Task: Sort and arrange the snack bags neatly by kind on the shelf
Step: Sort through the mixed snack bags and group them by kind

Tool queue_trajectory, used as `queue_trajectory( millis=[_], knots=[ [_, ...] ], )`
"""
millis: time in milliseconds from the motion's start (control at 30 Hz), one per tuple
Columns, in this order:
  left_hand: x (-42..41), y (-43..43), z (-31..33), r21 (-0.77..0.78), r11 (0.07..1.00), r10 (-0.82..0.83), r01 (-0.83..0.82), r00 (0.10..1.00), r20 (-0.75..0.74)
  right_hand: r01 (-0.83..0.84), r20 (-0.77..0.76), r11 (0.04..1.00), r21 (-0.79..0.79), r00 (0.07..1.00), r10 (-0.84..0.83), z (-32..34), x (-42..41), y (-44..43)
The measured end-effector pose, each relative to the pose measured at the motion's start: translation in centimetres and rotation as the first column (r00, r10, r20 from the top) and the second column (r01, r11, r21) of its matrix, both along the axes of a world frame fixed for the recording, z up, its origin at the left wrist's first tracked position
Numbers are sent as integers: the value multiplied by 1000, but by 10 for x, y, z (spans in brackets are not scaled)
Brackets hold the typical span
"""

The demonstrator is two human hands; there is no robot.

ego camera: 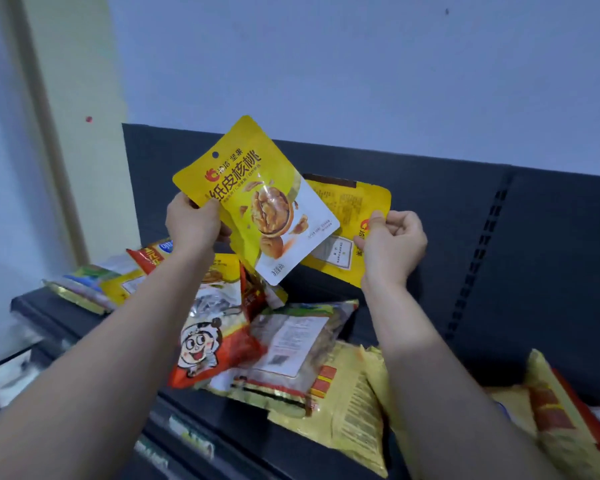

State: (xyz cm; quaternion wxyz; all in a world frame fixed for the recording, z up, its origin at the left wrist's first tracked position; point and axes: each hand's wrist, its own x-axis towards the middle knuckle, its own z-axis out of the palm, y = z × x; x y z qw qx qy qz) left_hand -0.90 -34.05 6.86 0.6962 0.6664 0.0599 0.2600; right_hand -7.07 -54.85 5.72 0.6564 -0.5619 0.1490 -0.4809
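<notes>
Dim, bluish, flat light, hardly a shadow. The walnut bag (257, 202) in the left hand (193, 225) is crisp, with a faint sheen on its window. The yellow bag (347, 209) in the right hand (395, 244) is crisp too. Below both grips the loose bags (291, 344) smear, frame edges bowing.

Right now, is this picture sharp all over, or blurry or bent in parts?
Head view: the walnut bag in the left hand reads sharp; labels on the shelf edge and the lower-right bags are smeared; the wide lens slants the back panel; light is dim, bluish.
</notes>
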Motion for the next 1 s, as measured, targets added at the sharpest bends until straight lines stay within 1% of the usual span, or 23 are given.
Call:
queue_trajectory(
  millis=[133, 267, 333, 400, 467, 500, 533, 567, 600, 633, 700, 767, 867, 933, 1000],
  knots=[
    [37, 52, 1, -53, 998, 32, -34, 999, -28, -51, -21, 995, 82, 998, 53, 0, 37, 50],
    [79, 97, -10, -127, 991, 24, -38, 994, -109, -67, -46, 984, 168, 996, 75, -6, 73, 86],
    [99, 115, -21, -126, 992, 7, -28, 986, -167, -88, -90, 971, 224, 990, 111, -14, 90, 97],
    [116, 127, -34, -99, 995, -41, 18, 969, -244, -130, -198, 962, 239, 964, 179, -25, 105, 105],
    [130, 133, -47, -64, 991, -130, 116, 945, -300, -203, -341, 961, 189, 904, 258, -37, 118, 111],
    [135, 133, -53, -15, 986, -162, 167, 930, -331, -257, -413, 954, 152, 861, 297, -44, 124, 113],
    [137, 132, -60, 72, 973, -179, 220, 913, -367, -312, -485, 943, 112, 811, 326, -52, 129, 115],
    [138, 129, -65, 186, 942, -185, 278, 896, -403, -360, -554, 930, 66, 762, 335, -60, 132, 116],
    [138, 125, -71, 303, 888, -193, 345, 879, -436, -395, -617, 918, 10, 720, 317, -68, 135, 118],
    [138, 121, -76, 408, 814, -204, 414, 861, -466, -417, -667, 907, -53, 691, 278, -75, 137, 118],
    [139, 115, -83, 524, 674, -220, 521, 818, -531, -441, -726, 885, -150, 657, 204, -85, 140, 117],
    [140, 111, -85, 592, 564, -206, 576, 792, -575, -481, -766, 858, -182, 616, 184, -91, 140, 116],
    [140, 104, -81, 702, 414, -148, 579, 804, -576, -538, -796, 821, -194, 575, 189, -95, 135, 113],
    [139, 98, -78, 759, 370, -88, 537, 833, -546, -562, -797, 797, -222, 575, 184, -94, 130, 109],
    [136, 91, -75, 810, 352, -53, 469, 874, -483, -579, -791, 780, -240, 582, 189, -90, 125, 103]
  ],
)
